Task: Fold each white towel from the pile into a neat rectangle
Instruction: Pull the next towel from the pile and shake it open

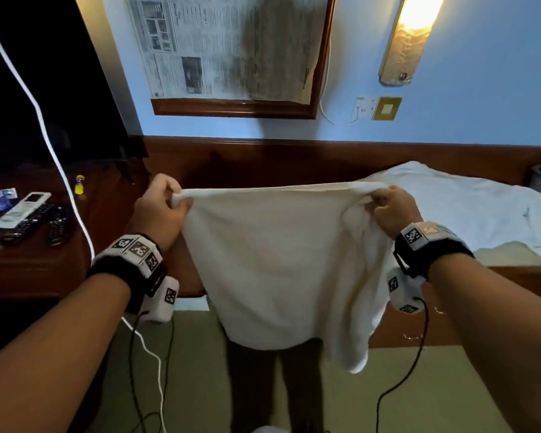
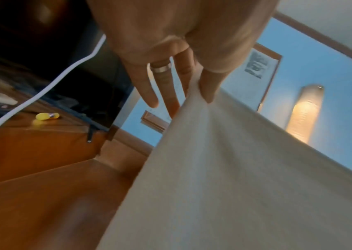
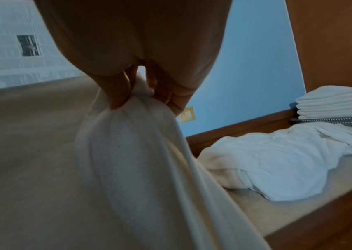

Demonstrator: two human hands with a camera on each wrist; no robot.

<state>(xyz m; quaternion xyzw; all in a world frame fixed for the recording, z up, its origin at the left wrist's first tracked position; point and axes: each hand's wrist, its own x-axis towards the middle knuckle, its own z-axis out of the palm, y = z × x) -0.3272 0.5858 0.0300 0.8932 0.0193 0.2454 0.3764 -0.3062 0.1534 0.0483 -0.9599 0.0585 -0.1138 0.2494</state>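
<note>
Now we've got the plain white terry towel (image 1: 272, 264) hanging in the air, our left hand (image 1: 161, 210) pinching one top corner, our right hand (image 1: 392, 210) bunching the other. That bunched side could fold crooked. Framed newspaper (image 1: 219, 48) print's too blurred to read.

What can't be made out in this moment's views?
- Towel bottom hem: head view, bunched folds under the right hand.
- Left hand forefinger: left wrist view, behind the cloth.
- Stack count: right wrist view, cut by the edge.
- Remotes buttons: too small.
</note>
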